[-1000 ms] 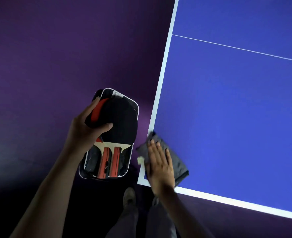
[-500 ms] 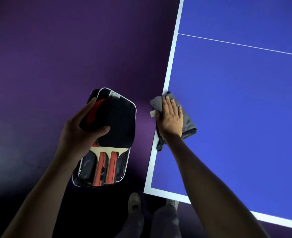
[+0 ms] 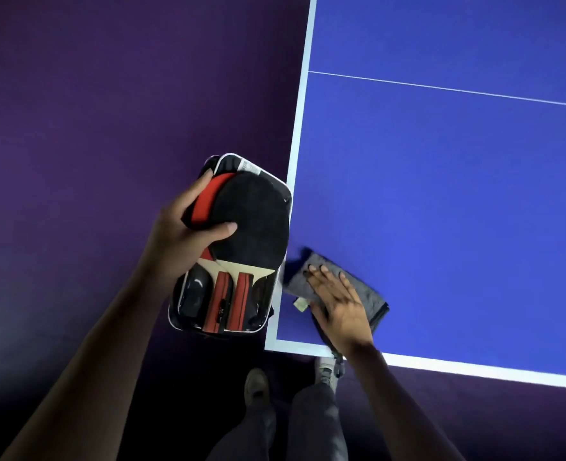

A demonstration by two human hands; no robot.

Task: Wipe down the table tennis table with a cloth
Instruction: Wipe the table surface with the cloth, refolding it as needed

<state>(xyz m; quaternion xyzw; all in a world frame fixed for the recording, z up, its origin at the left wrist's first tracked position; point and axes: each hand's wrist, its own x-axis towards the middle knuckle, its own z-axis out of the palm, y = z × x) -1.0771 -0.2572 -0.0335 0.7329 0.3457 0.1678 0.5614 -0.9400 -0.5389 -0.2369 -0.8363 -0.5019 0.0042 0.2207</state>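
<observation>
The table tennis table [image 3: 441,194] fills the right of your view, blue with white edge lines and a thin white centre line, its near left corner just in front of your feet. The floor [image 3: 108,111] beside it is purple. Your left hand [image 3: 182,234] holds an open paddle case [image 3: 276,234] off the table's left edge, thumb across the black paddle [image 3: 255,224] on top and fingers curled round the case's far side; a red paddle [image 3: 208,201] shows beneath the black one, and two red-striped handles lie side by side toward you. Your right hand [image 3: 341,304] lies flat, fingers straight and slightly spread, pressing the grey cloth [image 3: 364,294] onto the table just inside the near left corner. The cloth is folded, and a small pale tag [image 3: 301,304] sticks out at its left side. Your shoes [image 3: 256,387] show below the corner.
</observation>
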